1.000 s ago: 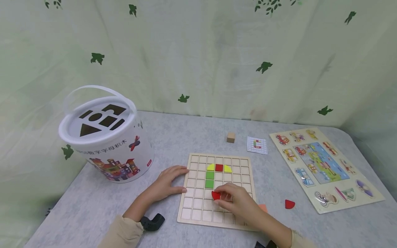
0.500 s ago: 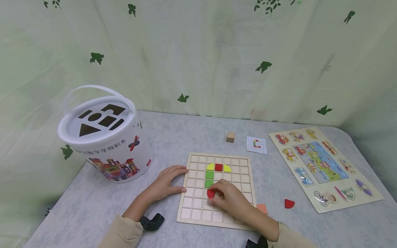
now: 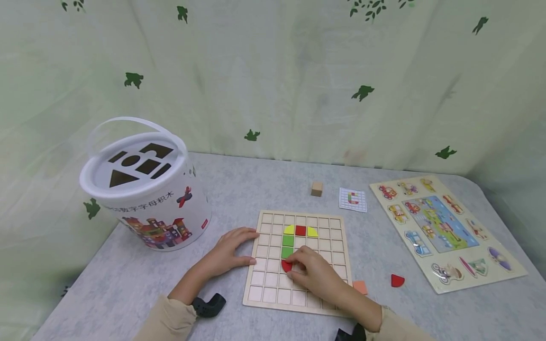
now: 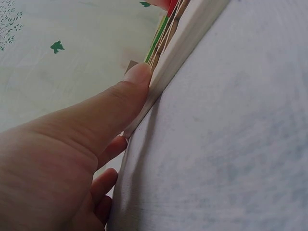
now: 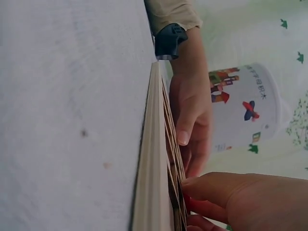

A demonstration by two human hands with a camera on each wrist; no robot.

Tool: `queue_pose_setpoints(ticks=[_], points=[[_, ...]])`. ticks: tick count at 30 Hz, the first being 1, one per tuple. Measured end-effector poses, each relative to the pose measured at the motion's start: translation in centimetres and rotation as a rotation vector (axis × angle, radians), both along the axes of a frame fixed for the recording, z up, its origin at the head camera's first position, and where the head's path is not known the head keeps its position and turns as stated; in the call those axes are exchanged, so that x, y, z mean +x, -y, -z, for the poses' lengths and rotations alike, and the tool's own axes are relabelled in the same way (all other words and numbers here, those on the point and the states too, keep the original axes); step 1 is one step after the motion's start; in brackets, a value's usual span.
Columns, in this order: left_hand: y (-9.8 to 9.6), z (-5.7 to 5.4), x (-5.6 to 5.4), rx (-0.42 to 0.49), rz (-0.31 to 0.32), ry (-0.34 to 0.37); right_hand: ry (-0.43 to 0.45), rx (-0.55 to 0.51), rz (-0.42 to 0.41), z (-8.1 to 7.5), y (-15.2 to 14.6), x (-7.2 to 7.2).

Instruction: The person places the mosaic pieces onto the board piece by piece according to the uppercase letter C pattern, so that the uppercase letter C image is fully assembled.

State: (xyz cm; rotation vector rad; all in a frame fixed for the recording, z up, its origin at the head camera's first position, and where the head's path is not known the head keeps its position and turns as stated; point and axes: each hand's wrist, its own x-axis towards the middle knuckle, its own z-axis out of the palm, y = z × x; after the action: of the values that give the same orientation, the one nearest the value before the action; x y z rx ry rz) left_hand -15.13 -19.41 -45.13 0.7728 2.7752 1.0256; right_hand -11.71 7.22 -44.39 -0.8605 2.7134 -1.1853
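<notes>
A wooden grid board [image 3: 269,295] lies on the table in the head view. My left hand [image 3: 228,251] rests at its left edge, thumb and fingertips touching the rim. My right hand [image 3: 315,272] pinches a red quarter-circle piece [image 3: 286,266] at a cell just below the green squares; whether it is seated is hidden by the fingers. Two green squares [image 3: 287,241] stand in a column, with a yellow quarter-circle [image 3: 289,229] above. A red square [image 3: 300,230] and another yellow quarter-circle [image 3: 313,231] continue that top row. The right wrist view shows the pinching fingertips low over the board.
Right of the board lie an orange piece [image 3: 360,287] and a loose red quarter-circle [image 3: 397,281]. Behind are a small wooden cube [image 3: 316,189] and a pattern card [image 3: 352,200]. A picture puzzle [image 3: 448,232] lies far right, a white bucket [image 3: 147,199] stands left.
My right hand has moved left with the red quarter-circle, which has turned and now sits against the lower green square. My left hand has stayed at the board's edge.
</notes>
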Motion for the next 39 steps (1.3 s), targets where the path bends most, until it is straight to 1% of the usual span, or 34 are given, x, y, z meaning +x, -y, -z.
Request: queue_pose_setpoints(ticks=[6, 11, 15, 19, 22, 25, 28, 31, 33, 36, 38, 39], points=[[0.0, 0.0, 0.0, -0.006, 0.001, -0.005, 0.029, -0.001, 0.036, -0.2, 0.3, 0.0], [0.0, -0.1, 0.0, -0.008, 0.004, -0.003, 0.059, -0.008, 0.032, -0.3, 0.2, 0.0], [-0.1, -0.1, 0.0, -0.008, 0.005, -0.001, 0.108, -0.065, 0.011, -0.6, -0.4, 0.1], [-0.1, -0.1, 0.0, -0.006, 0.006, 0.005, 0.152, -0.157, -0.004, -1.7, -1.6, 0.4], [-0.1, -0.1, 0.1, -0.006, 0.003, 0.007, 0.132, -0.195, -0.005, -2.7, -2.7, 0.8], [0.0, -0.2, 0.1, -0.006, -0.001, 0.012, 0.081, -0.175, 0.016, -3.5, -3.9, 1.4], [0.0, -0.2, 0.2, -0.005, 0.001, 0.016, 0.064, -0.136, 0.057, -3.9, -5.5, 2.3], [0.0, -0.2, 0.2, -0.005, 0.001, 0.017, 0.112, -0.118, 0.116, -3.9, -7.2, 3.1], [0.0, -0.2, 0.2, -0.003, 0.0, 0.017, 0.119, -0.103, 0.143, -3.5, -8.4, 3.5], [-0.1, -0.2, 0.2, -0.006, -0.002, 0.016, 0.099, -0.057, 0.181, -2.6, -10.2, 3.9], [-0.1, -0.2, 0.2, -0.007, -0.003, 0.015, 0.067, -0.031, 0.181, -1.9, -11.2, 4.0], [-0.1, -0.2, 0.2, -0.008, -0.003, 0.015, 0.077, -0.022, 0.186, -1.6, -11.7, 4.1]])
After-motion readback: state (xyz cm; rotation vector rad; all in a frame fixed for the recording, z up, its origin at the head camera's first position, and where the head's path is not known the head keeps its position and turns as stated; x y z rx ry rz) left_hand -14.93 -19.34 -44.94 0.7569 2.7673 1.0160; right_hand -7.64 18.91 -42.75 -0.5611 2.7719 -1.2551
